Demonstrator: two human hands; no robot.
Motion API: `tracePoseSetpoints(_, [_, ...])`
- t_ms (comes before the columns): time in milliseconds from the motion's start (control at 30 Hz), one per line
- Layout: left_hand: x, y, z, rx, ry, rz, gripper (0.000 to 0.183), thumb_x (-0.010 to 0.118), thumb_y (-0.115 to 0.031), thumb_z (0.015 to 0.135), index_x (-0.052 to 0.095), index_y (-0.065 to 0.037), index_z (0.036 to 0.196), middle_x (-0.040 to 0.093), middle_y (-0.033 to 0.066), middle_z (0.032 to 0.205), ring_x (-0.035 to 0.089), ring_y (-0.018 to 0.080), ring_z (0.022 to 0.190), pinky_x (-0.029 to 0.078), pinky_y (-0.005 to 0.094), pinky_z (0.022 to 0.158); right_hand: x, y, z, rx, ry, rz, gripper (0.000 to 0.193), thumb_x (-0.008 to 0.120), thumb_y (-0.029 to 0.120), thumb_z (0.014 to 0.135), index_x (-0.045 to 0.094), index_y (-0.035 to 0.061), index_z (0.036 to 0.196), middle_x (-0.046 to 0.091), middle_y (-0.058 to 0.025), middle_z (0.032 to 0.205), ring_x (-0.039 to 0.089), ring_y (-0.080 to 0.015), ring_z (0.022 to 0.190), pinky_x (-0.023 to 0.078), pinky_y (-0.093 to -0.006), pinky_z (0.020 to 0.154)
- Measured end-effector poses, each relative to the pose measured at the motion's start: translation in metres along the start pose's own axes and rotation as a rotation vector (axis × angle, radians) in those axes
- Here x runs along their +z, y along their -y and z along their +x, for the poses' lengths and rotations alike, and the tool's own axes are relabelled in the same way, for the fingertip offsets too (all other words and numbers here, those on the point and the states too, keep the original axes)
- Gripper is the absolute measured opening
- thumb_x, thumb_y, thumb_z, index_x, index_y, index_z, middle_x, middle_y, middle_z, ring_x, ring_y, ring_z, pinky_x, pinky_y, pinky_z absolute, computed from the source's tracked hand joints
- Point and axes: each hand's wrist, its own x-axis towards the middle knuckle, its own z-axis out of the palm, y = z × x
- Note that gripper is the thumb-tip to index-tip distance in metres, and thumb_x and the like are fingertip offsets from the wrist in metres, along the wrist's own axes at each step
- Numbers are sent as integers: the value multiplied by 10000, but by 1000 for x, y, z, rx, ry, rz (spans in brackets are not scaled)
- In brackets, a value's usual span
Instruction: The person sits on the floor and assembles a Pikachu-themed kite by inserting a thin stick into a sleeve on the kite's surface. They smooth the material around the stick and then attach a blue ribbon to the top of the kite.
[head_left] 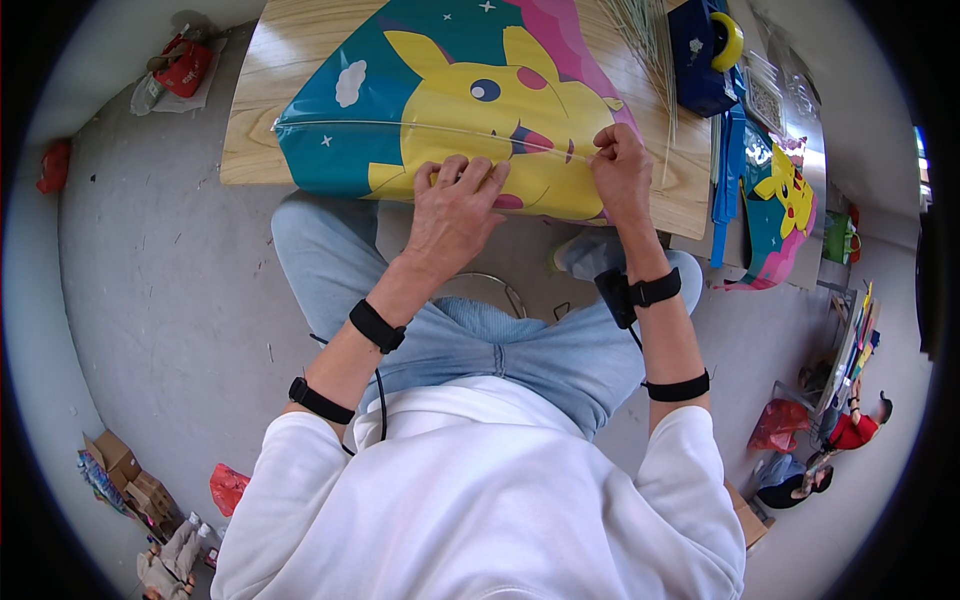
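A large glossy sheet, printed teal, pink and yellow with a cartoon animal, lies on the wooden table in front of me. A thin pale rod runs across it from the left corner toward my right hand. My left hand rests on the yellow part near the front edge, fingers bent and apart, pressing down just below the rod. My right hand is closed in a pinch at the rod's right end, above the sheet. Its fingers partly hide what lies between them.
Several thin sticks lie on the wooden table at the far right. Beside them stands a dark blue box with a yellow tape roll. A similar printed sheet hangs off the right side. People sit working at the lower right.
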Motion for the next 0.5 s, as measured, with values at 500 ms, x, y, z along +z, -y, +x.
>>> tracePoseSetpoints(500, [27,-26,40,162,-65,-81,485,820,-249,741,660,-91,1170,611,82,1127,575,260,1101,387,450,967,-4,-6,8,103,124,119,215,738,13,717,672,61,916,665,-61,736,649,-191,717,499,-330,679])
